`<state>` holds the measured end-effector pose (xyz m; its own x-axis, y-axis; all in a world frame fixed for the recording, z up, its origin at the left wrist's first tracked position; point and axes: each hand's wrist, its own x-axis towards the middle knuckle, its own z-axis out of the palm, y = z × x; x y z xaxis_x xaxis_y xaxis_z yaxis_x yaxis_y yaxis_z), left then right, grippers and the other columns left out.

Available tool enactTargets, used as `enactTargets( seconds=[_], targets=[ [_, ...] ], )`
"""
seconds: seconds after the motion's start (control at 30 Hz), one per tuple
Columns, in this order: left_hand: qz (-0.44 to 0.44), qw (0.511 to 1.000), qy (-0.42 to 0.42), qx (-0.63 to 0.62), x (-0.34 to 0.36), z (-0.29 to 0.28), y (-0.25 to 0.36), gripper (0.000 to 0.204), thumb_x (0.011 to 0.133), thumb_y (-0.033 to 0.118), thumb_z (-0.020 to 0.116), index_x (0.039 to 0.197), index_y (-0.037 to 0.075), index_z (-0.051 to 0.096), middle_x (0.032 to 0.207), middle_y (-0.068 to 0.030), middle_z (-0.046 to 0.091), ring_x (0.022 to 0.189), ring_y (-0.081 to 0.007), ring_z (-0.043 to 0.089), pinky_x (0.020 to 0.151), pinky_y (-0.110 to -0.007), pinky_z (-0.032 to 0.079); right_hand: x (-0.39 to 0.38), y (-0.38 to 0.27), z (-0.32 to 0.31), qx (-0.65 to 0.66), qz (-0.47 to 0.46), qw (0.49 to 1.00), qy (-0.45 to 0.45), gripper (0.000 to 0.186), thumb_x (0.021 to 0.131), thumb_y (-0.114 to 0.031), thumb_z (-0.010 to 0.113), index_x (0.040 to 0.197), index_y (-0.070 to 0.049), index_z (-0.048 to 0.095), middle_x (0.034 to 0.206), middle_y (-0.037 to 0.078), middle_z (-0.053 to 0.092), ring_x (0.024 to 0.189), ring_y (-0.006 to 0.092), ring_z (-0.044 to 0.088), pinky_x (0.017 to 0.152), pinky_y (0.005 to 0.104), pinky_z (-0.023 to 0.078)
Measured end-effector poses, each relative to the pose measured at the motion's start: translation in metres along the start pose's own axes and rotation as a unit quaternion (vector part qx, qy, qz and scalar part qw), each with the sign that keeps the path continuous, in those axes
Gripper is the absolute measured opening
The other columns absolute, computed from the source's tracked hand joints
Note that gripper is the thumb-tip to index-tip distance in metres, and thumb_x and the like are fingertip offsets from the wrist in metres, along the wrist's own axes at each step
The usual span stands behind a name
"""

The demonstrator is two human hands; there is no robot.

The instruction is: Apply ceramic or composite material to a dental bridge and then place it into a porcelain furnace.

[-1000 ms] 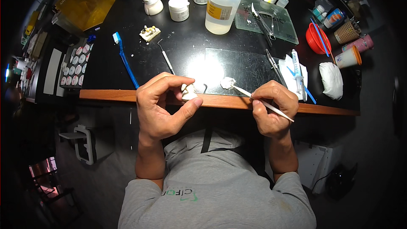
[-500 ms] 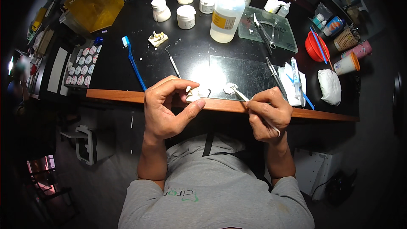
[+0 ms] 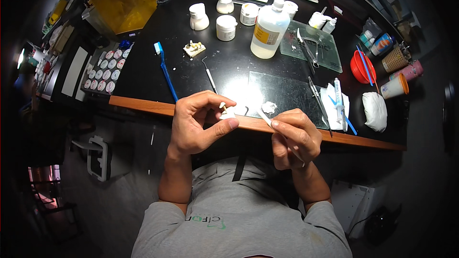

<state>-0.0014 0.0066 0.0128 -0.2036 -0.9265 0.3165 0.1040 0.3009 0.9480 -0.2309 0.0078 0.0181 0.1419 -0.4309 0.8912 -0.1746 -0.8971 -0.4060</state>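
Note:
My left hand [image 3: 193,125] is closed, pinching a small cream dental model piece [image 3: 227,113] between thumb and fingers just above the table's front edge. A peg-like part stands up from the piece, close under the fingertip. In my right hand [image 3: 300,137] is a slim white spatula-like tool [image 3: 265,117], gripped like a pen. Its tip points toward the piece, with a gap between them. Beyond the tip, a dab of white paste [image 3: 269,108] lies on a glass slab [image 3: 291,91]. A small dark hooked tip [image 3: 246,110] shows beside the model piece.
A blue toothbrush [image 3: 166,72], a metal probe [image 3: 209,75] and another dental model [image 3: 194,48] lie to the left. Behind stand white jars [image 3: 226,28] and a large clear bottle [image 3: 270,28]. Tweezers [image 3: 318,99], a syringe [image 3: 338,100] and a red bowl [image 3: 361,69] are to the right.
My right hand has moved the tool's tip left, from the white paste toward the model piece. My left hand keeps its pinch. The whole view has shifted slightly.

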Motion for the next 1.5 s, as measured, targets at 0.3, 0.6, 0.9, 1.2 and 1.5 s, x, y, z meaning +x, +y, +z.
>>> enactTargets(
  seconds=[0.3,0.6,0.9,1.2,1.5],
  targets=[
    [-0.029,0.998,-0.023,-0.041,0.001,-0.006,0.001,0.04,0.074,0.015,0.093,0.101,-0.006,0.073,0.093,-0.0103,0.07,0.084,-0.0104,0.065,0.074,-0.023,0.05,-0.004,0.001,0.011,0.003,-0.057,0.998,-0.014,0.037,0.062,0.007,0.072,0.098,-0.003,0.073,0.086,0.008,0.069,0.072,0.0169,0.07,0.056,0.0273,0.056],
    [0.023,0.998,-0.051,-0.031,0.004,-0.007,-0.001,0.041,0.073,0.005,0.092,0.109,-0.003,0.075,0.095,-0.0086,0.072,0.081,-0.0067,0.065,0.071,-0.02,0.054,-0.007,0.0,0.012,-0.001,-0.063,0.998,-0.021,0.029,0.069,0.0,0.079,0.096,-0.007,0.073,0.083,0.005,0.07,0.072,0.0153,0.071,0.052,0.0245,0.053],
    [0.018,0.997,-0.058,-0.055,0.004,-0.006,-0.002,0.042,0.073,0.006,0.093,0.11,-0.004,0.075,0.094,-0.0105,0.074,0.081,-0.0087,0.068,0.069,-0.02,0.053,-0.012,0.004,0.008,0.0,-0.07,0.997,-0.037,0.024,0.077,-0.026,0.088,0.09,-0.01,0.075,0.084,0.003,0.071,0.072,0.0147,0.071,0.049,0.0228,0.053],
    [0.008,0.997,-0.058,-0.05,0.003,-0.007,0.001,0.039,0.073,0.008,0.093,0.106,-0.004,0.076,0.09,-0.0095,0.073,0.077,-0.0085,0.067,0.067,-0.021,0.053,-0.01,0.002,0.008,-0.001,-0.062,0.997,-0.044,0.024,0.072,-0.018,0.089,0.09,-0.01,0.075,0.085,0.003,0.071,0.072,0.0141,0.071,0.05,0.0226,0.054],
    [-0.005,0.997,-0.05,-0.064,0.002,-0.006,0.001,0.037,0.074,0.008,0.092,0.106,-0.003,0.076,0.086,-0.0079,0.073,0.076,-0.0076,0.066,0.067,-0.02,0.052,-0.009,0.002,0.01,-0.003,-0.065,0.997,-0.037,0.025,0.069,-0.012,0.088,0.091,-0.01,0.076,0.085,0.003,0.071,0.073,0.0142,0.071,0.051,0.0225,0.055]
  ],
)
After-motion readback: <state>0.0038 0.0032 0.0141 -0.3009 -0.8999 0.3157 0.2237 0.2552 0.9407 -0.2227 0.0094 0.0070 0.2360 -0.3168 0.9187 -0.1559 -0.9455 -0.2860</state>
